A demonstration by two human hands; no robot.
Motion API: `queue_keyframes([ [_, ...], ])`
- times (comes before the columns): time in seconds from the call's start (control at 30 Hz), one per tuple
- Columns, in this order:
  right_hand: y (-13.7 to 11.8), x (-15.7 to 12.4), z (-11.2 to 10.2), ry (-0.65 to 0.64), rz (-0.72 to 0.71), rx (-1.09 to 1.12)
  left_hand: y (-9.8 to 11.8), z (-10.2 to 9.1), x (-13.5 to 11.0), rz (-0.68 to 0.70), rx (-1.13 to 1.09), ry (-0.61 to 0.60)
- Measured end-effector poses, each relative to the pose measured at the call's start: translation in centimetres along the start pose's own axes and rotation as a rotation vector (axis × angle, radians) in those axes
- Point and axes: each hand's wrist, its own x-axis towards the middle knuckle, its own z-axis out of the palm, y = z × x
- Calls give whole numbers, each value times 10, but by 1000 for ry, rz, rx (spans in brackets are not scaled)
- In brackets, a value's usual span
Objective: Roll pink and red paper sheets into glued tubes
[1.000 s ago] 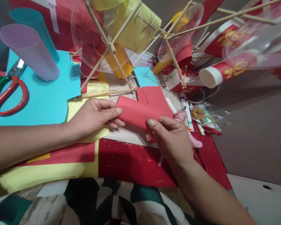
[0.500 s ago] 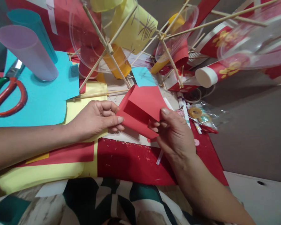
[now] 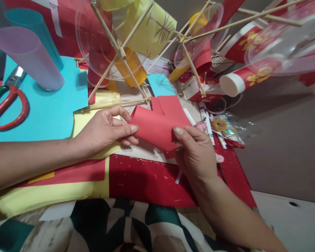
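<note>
A folded piece of red paper [image 3: 157, 124] hangs just above the table between both hands. My left hand [image 3: 105, 131] pinches its left corner with thumb and fingers closed. My right hand [image 3: 195, 150] grips its right lower edge, thumb on top. The paper's upper part shows two flaps with a slit between them. A white pen or tube [image 3: 179, 176] pokes out from under my right hand.
Bamboo-stick frames [image 3: 120, 52] with clear plastic cups and yellow paper stand behind the hands. Blue paper [image 3: 42, 112], lilac [image 3: 28, 56] and teal paper rolls and red scissors [image 3: 7, 108] lie left. Markers and a tape bag [image 3: 225, 129] sit right. Yellow and red sheets cover the near table.
The red paper, held open and tilted half a second ago, is folded flatter again. My right thumb has slid down to its lower right edge.
</note>
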Motion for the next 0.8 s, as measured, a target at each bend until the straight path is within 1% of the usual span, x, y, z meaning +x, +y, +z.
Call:
queue_keyframes([
  [0.27,3,-2,-4,-44,1,-88,-3,-1,2,-58,-54,24],
  [0.43,2,-4,-4,-55,-66,-48,-4,-3,4,-58,-57,19],
  [0.53,1,-6,-3,-101,-101,-35,-5,-4,4,-62,-73,9],
  [0.63,-1,-9,-3,-129,-118,-96,-6,-5,4,-65,-94,2],
  [0.8,-4,-12,0,-93,-141,-197,-5,-5,5,-71,-89,0],
])
